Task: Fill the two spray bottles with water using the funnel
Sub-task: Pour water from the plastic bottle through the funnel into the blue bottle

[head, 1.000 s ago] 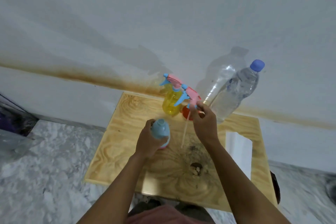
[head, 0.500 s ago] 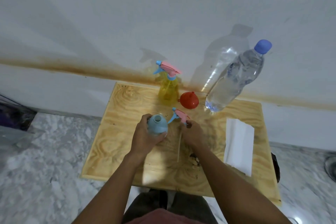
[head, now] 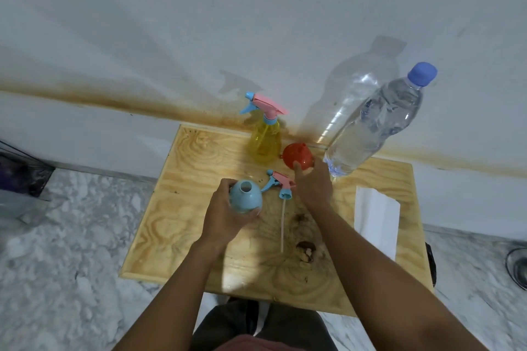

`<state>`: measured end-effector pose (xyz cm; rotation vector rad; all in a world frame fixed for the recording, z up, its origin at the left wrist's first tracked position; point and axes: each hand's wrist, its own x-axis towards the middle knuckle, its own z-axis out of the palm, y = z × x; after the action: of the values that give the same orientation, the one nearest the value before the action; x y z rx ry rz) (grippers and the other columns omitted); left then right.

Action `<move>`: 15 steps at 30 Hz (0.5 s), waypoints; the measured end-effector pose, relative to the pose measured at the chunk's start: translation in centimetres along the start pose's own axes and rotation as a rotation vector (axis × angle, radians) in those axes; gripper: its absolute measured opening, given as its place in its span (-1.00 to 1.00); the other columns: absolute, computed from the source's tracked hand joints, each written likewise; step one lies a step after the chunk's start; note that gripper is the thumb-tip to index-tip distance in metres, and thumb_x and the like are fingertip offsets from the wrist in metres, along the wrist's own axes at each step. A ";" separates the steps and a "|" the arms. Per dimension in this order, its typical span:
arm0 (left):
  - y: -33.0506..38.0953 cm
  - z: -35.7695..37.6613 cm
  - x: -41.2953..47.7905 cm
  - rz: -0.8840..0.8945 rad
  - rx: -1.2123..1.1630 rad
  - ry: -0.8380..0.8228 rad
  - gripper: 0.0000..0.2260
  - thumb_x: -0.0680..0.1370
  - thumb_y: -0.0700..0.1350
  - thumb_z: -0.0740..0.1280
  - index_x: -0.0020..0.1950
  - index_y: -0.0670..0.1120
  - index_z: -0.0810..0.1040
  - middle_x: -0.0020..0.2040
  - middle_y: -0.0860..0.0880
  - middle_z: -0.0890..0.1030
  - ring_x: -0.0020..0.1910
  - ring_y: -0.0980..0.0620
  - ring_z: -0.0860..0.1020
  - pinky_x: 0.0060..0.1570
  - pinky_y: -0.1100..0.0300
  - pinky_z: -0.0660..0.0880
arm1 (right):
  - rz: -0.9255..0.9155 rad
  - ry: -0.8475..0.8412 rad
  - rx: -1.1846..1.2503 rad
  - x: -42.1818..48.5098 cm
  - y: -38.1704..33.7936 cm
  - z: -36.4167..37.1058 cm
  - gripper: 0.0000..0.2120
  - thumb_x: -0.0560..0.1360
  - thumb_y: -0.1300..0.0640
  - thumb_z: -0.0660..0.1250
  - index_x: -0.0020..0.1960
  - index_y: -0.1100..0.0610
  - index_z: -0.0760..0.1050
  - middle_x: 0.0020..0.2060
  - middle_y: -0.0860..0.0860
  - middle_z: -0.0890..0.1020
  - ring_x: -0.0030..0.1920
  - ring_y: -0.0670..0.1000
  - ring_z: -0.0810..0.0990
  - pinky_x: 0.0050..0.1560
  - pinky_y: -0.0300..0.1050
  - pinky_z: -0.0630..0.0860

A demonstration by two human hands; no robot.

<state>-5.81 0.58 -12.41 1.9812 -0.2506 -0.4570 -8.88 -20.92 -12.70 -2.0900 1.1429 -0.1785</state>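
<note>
Wooden table [head: 182, 208]: spray head [head: 281, 184] flat, tube toward viewer.

Wooden table [head: 182, 208], light plywood, dark stains near its centre. Folded white paper towel [head: 376, 221] lying flat at the table's right side. White wall [head: 256, 23] behind, brown stain band along it. Grey marble floor [head: 57, 236] around.

I see a table [head: 199, 208] of pale grained plywood, stained dark in spots. The water bottle [head: 376, 125] is clear glossy plastic; the yellow bottle [head: 265, 142] translucent plastic; the funnel [head: 296, 155] smooth red plastic. The floor [head: 71, 236] looks like polished marble.
</note>
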 end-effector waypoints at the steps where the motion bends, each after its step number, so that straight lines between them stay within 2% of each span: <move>1: -0.1 0.0 0.0 -0.005 -0.006 0.000 -0.38 0.21 -0.05 0.66 0.13 0.07 0.39 0.05 0.16 0.54 0.03 0.10 0.57 -0.13 0.04 0.63 | -0.009 -0.006 0.003 1.0 -0.6 -0.2 -0.50 0.59 -0.11 0.28 0.45 0.09 0.34 0.34 0.07 0.50 0.30 0.13 0.51 0.25 0.08 0.43; 5: -0.1 0.2 -0.1 -0.004 -0.007 0.009 -0.37 0.21 -0.07 0.67 0.15 0.05 0.40 0.05 0.16 0.55 0.03 0.13 0.57 -0.10 0.06 0.62 | -0.031 -0.021 -0.021 3.3 -1.9 0.3 -0.52 0.60 -0.02 0.28 0.47 0.09 0.33 0.41 0.12 0.41 0.36 0.17 0.47 0.30 0.14 0.42; 9: -0.1 0.5 -0.5 0.002 -0.009 0.011 -0.37 0.23 -0.07 0.67 0.17 0.05 0.42 0.07 0.17 0.55 0.04 0.26 0.55 -0.11 0.22 0.59 | -0.046 -0.027 -0.024 4.6 -1.6 0.9 -0.65 0.61 0.05 0.26 0.37 0.09 0.45 0.31 0.15 0.52 0.24 0.19 0.56 0.17 0.03 0.48; 12: -0.1 0.8 -0.9 0.002 -0.014 0.021 -0.37 0.22 -0.06 0.67 0.16 0.06 0.41 0.08 0.16 0.55 0.05 0.28 0.53 -0.13 0.29 0.56 | -0.063 -0.004 -0.019 4.9 -1.4 0.5 -0.72 0.61 0.10 0.26 0.29 0.09 0.55 0.22 0.13 0.60 0.19 0.15 0.59 0.08 -0.11 0.42; 15: -0.1 1.0 -1.1 0.001 0.003 0.027 -0.37 0.23 -0.05 0.66 0.16 0.08 0.40 0.07 0.17 0.54 0.06 0.25 0.53 -0.15 0.34 0.54 | -0.093 0.050 -0.006 3.8 -1.7 -0.7 -0.73 0.61 0.08 0.26 0.27 0.10 0.56 0.20 0.11 0.59 0.19 0.13 0.58 0.12 -0.07 0.44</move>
<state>-7.19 0.22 -12.60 1.9887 -0.2354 -0.4286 -5.75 -23.68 -11.94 -2.1566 1.0768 -0.2729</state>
